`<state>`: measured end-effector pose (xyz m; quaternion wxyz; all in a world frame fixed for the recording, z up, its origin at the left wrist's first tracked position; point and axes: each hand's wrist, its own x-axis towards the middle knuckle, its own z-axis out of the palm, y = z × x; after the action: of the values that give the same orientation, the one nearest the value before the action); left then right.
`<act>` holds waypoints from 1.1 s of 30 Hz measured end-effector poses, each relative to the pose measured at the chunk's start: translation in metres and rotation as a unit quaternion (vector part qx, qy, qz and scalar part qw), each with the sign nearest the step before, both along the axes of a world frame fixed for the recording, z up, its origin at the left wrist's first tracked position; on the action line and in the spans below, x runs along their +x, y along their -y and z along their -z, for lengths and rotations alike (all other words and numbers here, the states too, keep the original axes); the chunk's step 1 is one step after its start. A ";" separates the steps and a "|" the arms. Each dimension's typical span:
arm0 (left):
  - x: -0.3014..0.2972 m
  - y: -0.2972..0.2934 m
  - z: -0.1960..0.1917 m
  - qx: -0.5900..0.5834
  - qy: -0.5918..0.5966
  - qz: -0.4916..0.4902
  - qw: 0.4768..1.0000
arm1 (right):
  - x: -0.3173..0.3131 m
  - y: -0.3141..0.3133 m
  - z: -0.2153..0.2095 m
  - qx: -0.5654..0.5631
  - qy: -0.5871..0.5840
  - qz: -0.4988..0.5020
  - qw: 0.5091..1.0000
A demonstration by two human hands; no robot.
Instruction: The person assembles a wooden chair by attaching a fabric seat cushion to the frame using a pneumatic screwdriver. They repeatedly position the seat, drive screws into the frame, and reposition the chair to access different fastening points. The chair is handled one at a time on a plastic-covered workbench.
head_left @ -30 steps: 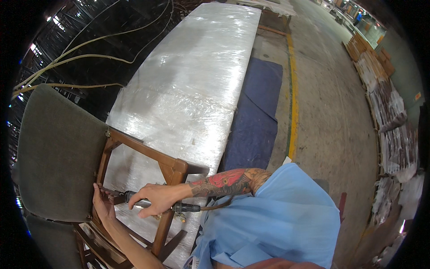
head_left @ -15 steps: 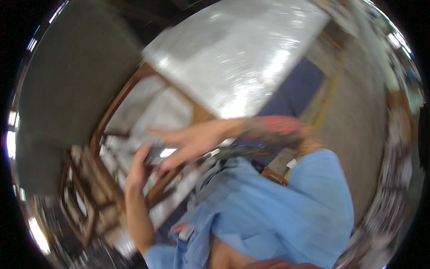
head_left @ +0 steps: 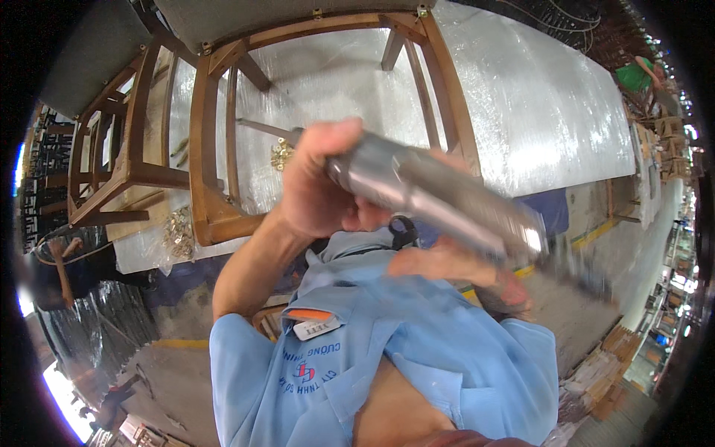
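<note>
My left hand (head_left: 320,179) is closed round one end of a silver, tube-shaped power screwdriver (head_left: 417,179), held up across the middle of the view. Its long thin bit (head_left: 261,127) points left, over a wooden chair frame (head_left: 205,141). The screwdriver's dark far end is smeared by motion at the right. Below the tool, in front of my blue shirt, is my right hand (head_left: 432,261); blur hides how its fingers lie. A small pile of brass-coloured hardware (head_left: 281,154) sits inside the chair frame, on the plastic-covered table (head_left: 536,112).
Another wooden chair frame (head_left: 132,141) stands at the left. A clear bag of small parts (head_left: 179,235) lies by the table's near edge. Grey panels (head_left: 261,18) adjoin the frames at the far side. A person in green (head_left: 637,74) is at the far right.
My view has turned and now faces the chair frame squarely. Both hands were close together around a dark, shiny thing; now the screwdriver is raised in my left hand, and my right hand is lower.
</note>
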<state>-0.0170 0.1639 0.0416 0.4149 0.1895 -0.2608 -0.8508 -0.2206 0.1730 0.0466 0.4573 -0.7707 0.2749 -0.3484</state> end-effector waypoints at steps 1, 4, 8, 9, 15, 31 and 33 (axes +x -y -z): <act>-0.007 -0.001 0.004 -0.022 0.016 0.011 1.000 | 0.006 0.011 0.000 -0.051 0.060 0.013 0.997; -0.024 -0.007 -0.002 -0.027 0.068 0.061 0.995 | 0.032 0.042 0.001 -0.241 0.241 -0.009 0.940; -0.020 0.009 -0.007 -0.081 0.139 0.136 0.978 | 0.033 0.064 -0.001 -0.347 0.347 -0.030 0.871; -0.015 0.016 -0.018 -0.110 0.195 0.156 0.962 | 0.027 0.069 -0.006 -0.363 0.347 -0.031 0.864; 0.035 0.054 -0.033 -0.256 0.384 0.120 0.879 | -0.018 0.112 -0.019 -0.431 0.313 0.113 0.839; 0.172 -0.028 -0.005 -0.039 0.575 -0.596 0.559 | -0.005 0.245 0.027 -0.337 0.153 0.061 0.927; 0.197 -0.054 0.001 0.001 0.479 -0.703 0.526 | -0.007 0.251 0.032 -0.336 0.162 0.049 0.927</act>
<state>0.1796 0.2181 0.0410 0.6912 0.6908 -0.2021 -0.0653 -0.2275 -0.0782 0.0149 0.1928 -0.7976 0.1011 -0.5626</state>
